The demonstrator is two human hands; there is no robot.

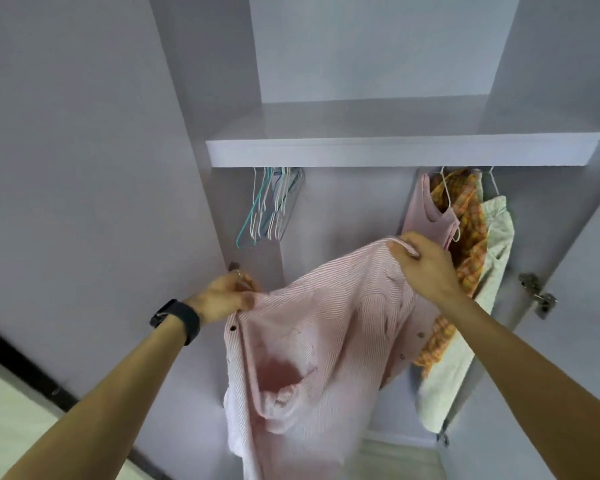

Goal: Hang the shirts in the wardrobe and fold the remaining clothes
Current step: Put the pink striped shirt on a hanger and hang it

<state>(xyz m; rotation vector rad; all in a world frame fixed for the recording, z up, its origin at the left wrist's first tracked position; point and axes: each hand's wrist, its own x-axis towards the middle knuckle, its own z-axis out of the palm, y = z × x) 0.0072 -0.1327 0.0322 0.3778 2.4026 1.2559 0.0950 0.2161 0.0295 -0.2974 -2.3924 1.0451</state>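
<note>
1. The open wardrobe point(361, 46) faces you, with its shelf point(395, 150) across the middle.
2. The pink striped shirt point(326, 323) hangs in mid-air in front of it.
3. Hung garments point(471, 237) sit under the shelf at the right.
4. Empty hangers point(271, 206) bunch at the left.
5. Your left hand point(222, 296) pinches the shirt's buttoned edge, and your right hand point(426, 268) grips its upper edge.

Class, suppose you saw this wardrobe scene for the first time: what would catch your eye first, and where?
A pink striped shirt fills the centre, stretched between the left hand and the right hand, both gripping its upper edge. Under the shelf, empty hangers cluster at left; a pink top and orange plaid shirt hang at right.
</note>
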